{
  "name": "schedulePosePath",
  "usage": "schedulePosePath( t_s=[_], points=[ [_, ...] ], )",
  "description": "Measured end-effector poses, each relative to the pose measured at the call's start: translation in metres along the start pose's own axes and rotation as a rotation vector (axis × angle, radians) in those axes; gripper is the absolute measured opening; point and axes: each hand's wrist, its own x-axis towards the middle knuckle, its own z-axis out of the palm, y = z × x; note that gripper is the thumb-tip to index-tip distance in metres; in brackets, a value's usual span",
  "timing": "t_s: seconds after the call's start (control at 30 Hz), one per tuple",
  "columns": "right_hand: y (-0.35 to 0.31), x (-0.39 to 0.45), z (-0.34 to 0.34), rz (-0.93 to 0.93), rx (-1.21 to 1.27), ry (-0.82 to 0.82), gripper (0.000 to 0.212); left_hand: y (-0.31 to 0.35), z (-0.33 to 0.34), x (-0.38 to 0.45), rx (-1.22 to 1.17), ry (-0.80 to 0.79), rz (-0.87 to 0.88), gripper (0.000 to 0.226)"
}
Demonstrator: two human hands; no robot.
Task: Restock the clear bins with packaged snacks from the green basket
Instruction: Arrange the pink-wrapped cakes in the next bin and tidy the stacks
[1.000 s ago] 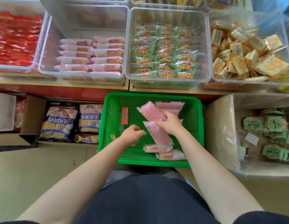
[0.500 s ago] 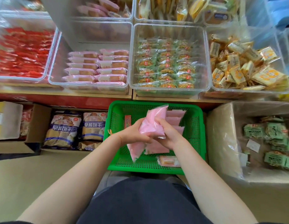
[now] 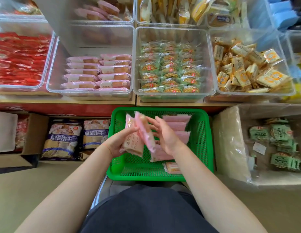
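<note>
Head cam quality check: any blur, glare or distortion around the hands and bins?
Head view: motion blur smears the pink packets held between the left hand and right hand; wide-angle distortion bows the clear bins and the green basket rim; soft glare on the bin walls; lighting even, no hard shadows; far corners go soft.

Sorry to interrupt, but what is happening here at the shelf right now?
A person is gathering pink snack packets above the green basket. The left hand holds them from beneath, and the right hand steadies them with straight fingers. More pink packets lie in the basket. The clear bin of matching pink packets sits on the shelf above, partly filled.
</note>
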Motion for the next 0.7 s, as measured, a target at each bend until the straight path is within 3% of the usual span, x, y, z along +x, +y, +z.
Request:
schedulePosePath(
  t_s=[0.07, 0.13, 0.27, 0.33, 0.47, 0.6, 0.7],
  points=[
    [-0.002, 0.000, 0.008, -0.038, -0.132, -0.006, 0.041, 0.003, 0.002, -0.002, -0.055, 0.000, 0.036, 0.044],
    [-0.003, 0.000, 0.011, -0.060, -0.200, 0.002, 0.070, 0.008, -0.002, -0.007, -0.090, -0.005, 0.048, 0.034],
    [-0.014, 0.003, 0.010, -0.026, -0.214, 0.003, 0.089, 0.023, -0.019, -0.016, -0.085, 0.041, 0.022, 0.057],
    [-0.027, 0.004, 0.014, -0.033, -0.172, 0.036, 0.084, 0.034, -0.027, -0.022, -0.072, 0.028, 0.025, 0.052],
    [-0.055, 0.009, 0.027, -0.092, -0.067, 0.104, 0.051, 0.064, -0.039, -0.042, 0.018, -0.103, 0.107, 0.039],
    [-0.083, 0.015, 0.050, -0.105, 0.153, 0.059, 0.049, 0.097, -0.060, -0.057, 0.058, -0.162, 0.220, 0.047],
    [-0.104, 0.025, 0.072, -0.110, 0.246, 0.048, 0.053, 0.127, -0.081, -0.064, 0.040, -0.071, 0.260, 0.042]
  ],
)
